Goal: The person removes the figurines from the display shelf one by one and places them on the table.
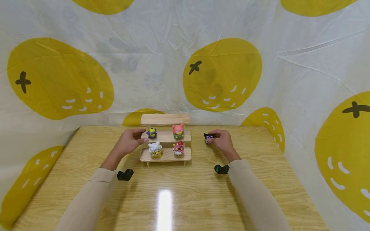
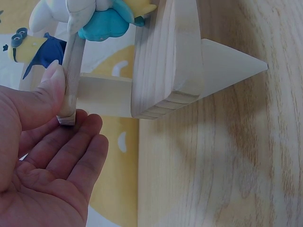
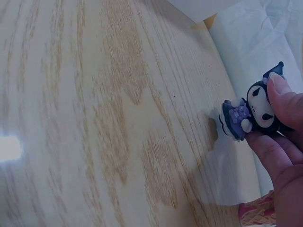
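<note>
A wooden three-tier display shelf [image 1: 166, 136] stands toward the back of the table. My left hand [image 1: 129, 140] pinches the left end of its middle tier, thumb [image 2: 54, 90] on top and fingers underneath. To the shelf's right, my right hand [image 1: 222, 141] grips a black-and-purple figurine [image 3: 259, 108] with a white face, near the tabletop. A minion figurine [image 1: 151, 132] in a blue cape and a pink bear-like figurine [image 1: 178, 131] sit on the middle tier. The lowest tier bears a white fluffy figurine [image 1: 155, 149] and a red-and-pink figurine [image 1: 178, 148].
The shelf's top tier [image 1: 165, 119] holds nothing. A white curtain [image 1: 162, 73] with yellow fruit prints hangs behind the wooden table [image 1: 185, 183]. Partly in the right wrist view is a waffle-patterned pink-and-tan thing [image 3: 258, 210]. Black devices [image 1: 125, 175] sit by both wrists.
</note>
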The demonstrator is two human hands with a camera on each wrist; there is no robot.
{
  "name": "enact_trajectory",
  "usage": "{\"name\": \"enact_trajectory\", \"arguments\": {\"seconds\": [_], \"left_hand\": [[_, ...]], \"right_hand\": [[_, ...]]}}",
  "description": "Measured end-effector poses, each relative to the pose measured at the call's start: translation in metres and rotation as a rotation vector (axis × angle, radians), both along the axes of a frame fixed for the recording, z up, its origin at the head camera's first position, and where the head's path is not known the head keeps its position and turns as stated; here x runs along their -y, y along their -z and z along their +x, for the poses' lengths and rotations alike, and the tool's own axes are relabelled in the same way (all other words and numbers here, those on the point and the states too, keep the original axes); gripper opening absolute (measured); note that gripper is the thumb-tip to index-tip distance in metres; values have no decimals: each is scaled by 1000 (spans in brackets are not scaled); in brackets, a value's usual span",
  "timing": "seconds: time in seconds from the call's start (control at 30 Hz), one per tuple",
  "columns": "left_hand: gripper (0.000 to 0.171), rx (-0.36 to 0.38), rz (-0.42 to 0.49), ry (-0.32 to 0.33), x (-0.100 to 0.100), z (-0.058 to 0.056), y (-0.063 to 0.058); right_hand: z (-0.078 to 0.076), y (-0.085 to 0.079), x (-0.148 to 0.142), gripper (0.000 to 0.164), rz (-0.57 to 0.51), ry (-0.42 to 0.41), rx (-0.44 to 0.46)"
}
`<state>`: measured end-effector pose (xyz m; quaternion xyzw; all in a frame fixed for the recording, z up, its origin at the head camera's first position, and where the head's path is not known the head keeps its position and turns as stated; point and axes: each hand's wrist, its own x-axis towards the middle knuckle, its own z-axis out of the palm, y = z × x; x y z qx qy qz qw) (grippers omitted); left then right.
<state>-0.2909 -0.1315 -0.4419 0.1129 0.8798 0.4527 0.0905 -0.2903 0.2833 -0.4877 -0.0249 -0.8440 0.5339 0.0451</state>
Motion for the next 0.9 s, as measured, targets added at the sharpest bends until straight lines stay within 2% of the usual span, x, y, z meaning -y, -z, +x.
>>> {"name": "enact_trajectory", "arguments": {"seconds": [0.63,0.9], "left_hand": [[56,0,-5,-2,-1,-1,0],[54,6,-7,-8,-1,-1,-1]], "right_hand": [[1,2,4,32,5,19,11],[1,5,8,31,-10,12,-22]]}}
